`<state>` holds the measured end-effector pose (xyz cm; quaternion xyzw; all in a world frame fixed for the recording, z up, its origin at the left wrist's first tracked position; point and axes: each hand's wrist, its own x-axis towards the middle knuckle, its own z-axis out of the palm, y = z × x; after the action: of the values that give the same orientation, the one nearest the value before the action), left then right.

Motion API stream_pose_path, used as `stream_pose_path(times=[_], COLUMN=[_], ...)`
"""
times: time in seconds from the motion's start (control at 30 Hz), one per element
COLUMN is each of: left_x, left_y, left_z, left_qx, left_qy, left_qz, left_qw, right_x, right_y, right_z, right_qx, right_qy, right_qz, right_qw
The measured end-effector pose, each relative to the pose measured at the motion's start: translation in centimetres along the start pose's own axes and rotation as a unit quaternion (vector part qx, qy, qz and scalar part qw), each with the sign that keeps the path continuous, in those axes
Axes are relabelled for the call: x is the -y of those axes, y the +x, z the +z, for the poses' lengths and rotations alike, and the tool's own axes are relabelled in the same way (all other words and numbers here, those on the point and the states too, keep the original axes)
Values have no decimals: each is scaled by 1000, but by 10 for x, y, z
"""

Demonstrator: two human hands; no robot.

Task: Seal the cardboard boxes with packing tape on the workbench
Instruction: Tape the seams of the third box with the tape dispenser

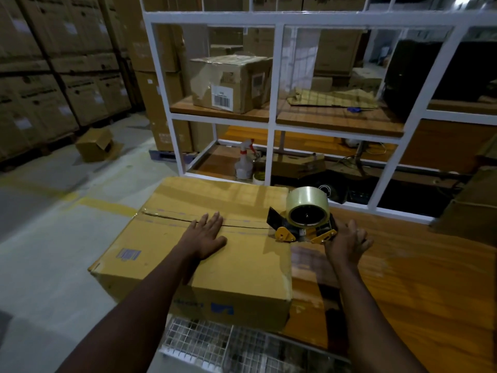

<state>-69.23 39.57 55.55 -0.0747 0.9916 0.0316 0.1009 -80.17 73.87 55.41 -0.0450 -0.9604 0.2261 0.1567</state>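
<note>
Warehouse workbench [403, 265]: cardboard box [215, 265] seam open, sealing judged barely begun. On the box top, left hand [208, 235] lies flat; right hand [347, 243] grips tape dispenser [304, 219] at box's right edge.

A glossy orange-brown wooden surface [403, 267] carries a large closed cardboard box [231, 267] at its left end, where the box hides the edge. A second carton [472, 208] sits at the far right, partly out of view.
</note>
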Motion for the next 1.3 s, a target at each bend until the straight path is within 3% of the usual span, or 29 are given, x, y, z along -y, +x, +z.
stream_pose_path(times=[0.1,0.2,0.3,0.37,0.5,0.6,0.67,1.1,1.3], left_x=[-2,-22,-77,-119,-162,-168,-166,-54,-48], left_y=[-1,-3,-2,1,4,4,3,-3,-1], left_z=[-2,-5,-8,-5,5,5,5,-1,1], left_qx=[-4,-9,-3,2,-6,-14,-22,-31,-32], left_qy=[-4,2,3,-11,-35,-41,-43,-5,-11], left_qz=[-9,-25,39,72,19,-5,-4,-17,-14], left_qw=[1000,1000,999,997,999,999,999,999,999], right_x=[-18,-29,-28,-28,-28,-26,-23,60,35], right_y=[7,7,3,1,0,2,3,-45,-36], right_z=[3,9,7,4,-1,-3,-2,22,27], right_qx=[60,106,84,82,60,60,59,34,51], right_qy=[47,83,68,41,34,60,75,75,64], right_qz=[64,74,106,73,35,59,77,-33,-11], right_qw=[995,988,989,993,997,995,992,996,997])
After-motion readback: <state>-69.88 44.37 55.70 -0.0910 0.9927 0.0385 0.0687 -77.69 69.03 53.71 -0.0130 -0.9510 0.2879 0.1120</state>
